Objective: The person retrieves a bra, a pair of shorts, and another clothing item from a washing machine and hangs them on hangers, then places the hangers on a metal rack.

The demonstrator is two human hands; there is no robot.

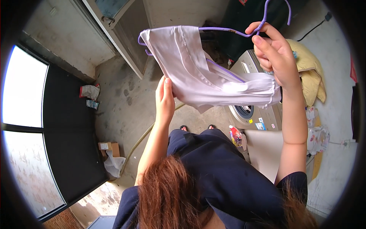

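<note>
A purple hanger [223,29] is held up in front of me, its hook at the upper right. My right hand [276,55] pinches it at the neck, just below the hook. Over the hanger's left shoulder hangs a pale lilac-white, smooth garment [190,66]; its exact kind is hard to make out. The hanger's right part shows bare along the top, and the cloth sags below toward my right forearm. My left hand [165,100] grips the garment's lower left edge between thumb and fingers. Some of those fingers are hidden behind the cloth.
A grey front-loading washing machine [263,114] stands beyond the garment, with a yellow padded cloth [310,72] beside it. An open door [122,38] is at the far left. A hose [143,135] crosses the concrete floor near a cardboard box [108,147] and a white plastic bag [114,164].
</note>
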